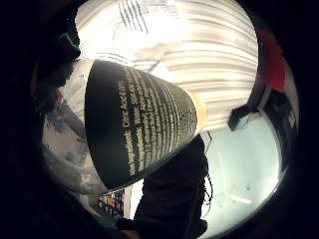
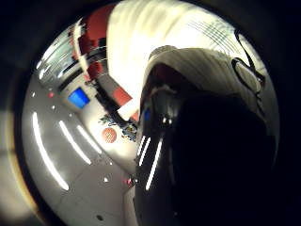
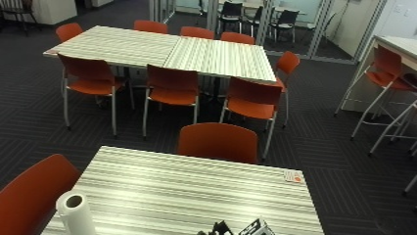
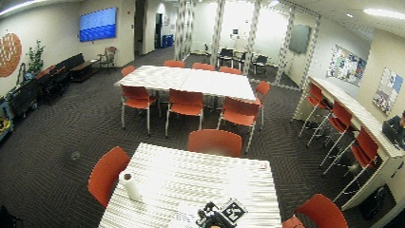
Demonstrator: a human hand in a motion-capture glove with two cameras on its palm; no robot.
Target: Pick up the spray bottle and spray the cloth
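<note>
- spray bottle (image 1: 142, 127) fills both palm views, so it sits right up against the right hand's palm; the dark label with small pale print is readable in the little finger side view, and the thumb side view shows its dark glossy body (image 2: 207, 155) with ceiling lights reflected on it
- right hand (image 4: 217, 216) shows only as a dark bit at the near edge of the table in the wide outside view; cannot tell whether its fingers are curled round the bottle or straight
- whether the bottle is gripped or just close to the palm cannot be told
- a pale patch (image 4: 185, 216) lies on the table just beside the hand in the wide outside view, too washed out to say if it is the cloth
- table (image 3: 196, 191) has a striped grey and white top
- paper towel roll (image 3: 76, 213) stands upright near the table's left near corner, well apart from the hand
- small card (image 3: 293, 176) with an orange mark lies flat at the far right corner of the table
- red chair (image 3: 218, 142) is pushed in at the far side of the table, another red chair (image 3: 29, 193) stands at its left side
- beyond that, a long striped table (image 3: 163, 49) is ringed by red chairs
- high stools (image 4: 329, 118) line a counter along the right wall
- blue screen (image 4: 98, 23) hangs on the far left wall
</note>
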